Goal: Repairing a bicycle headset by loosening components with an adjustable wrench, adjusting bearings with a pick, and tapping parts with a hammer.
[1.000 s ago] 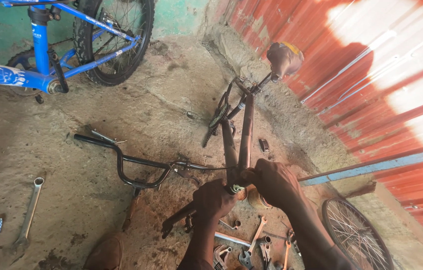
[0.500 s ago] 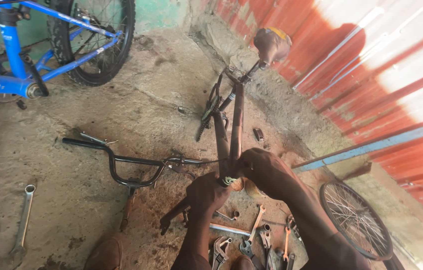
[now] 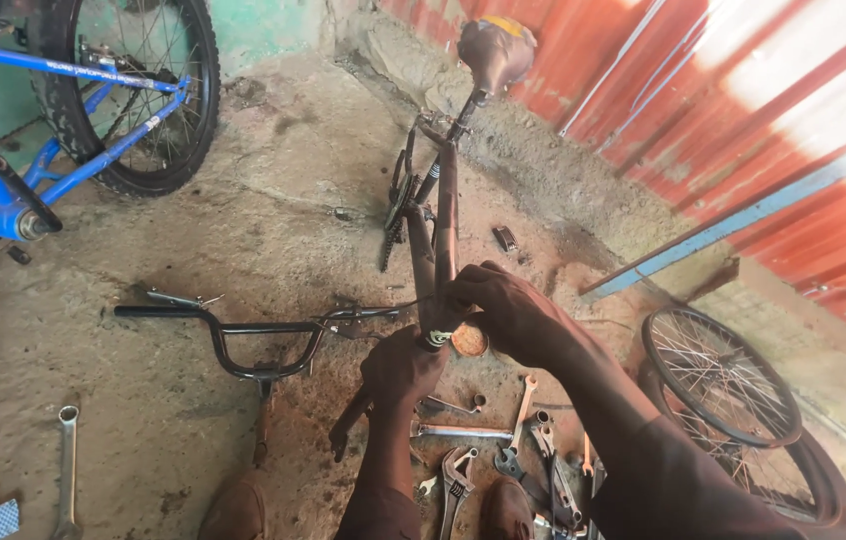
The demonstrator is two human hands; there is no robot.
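One dark bike frame point(image 3: 441, 215), two hands, left hand point(image 3: 401, 368) and right hand point(image 3: 499, 305), both closed around its head tube, one handlebar point(image 3: 243, 335)

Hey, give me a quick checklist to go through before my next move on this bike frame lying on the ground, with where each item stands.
1. Left hand on the head tube end of the dark bike frame: ok.
2. Right hand gripping the frame: ok.
3. Handlebars clear of both hands: ok.
4. Wrenches within reach below the hands: ok.
5. Part under the fingers seated: cannot tell, hidden.
6. Loose wheel off to the right, out of the way: ok.
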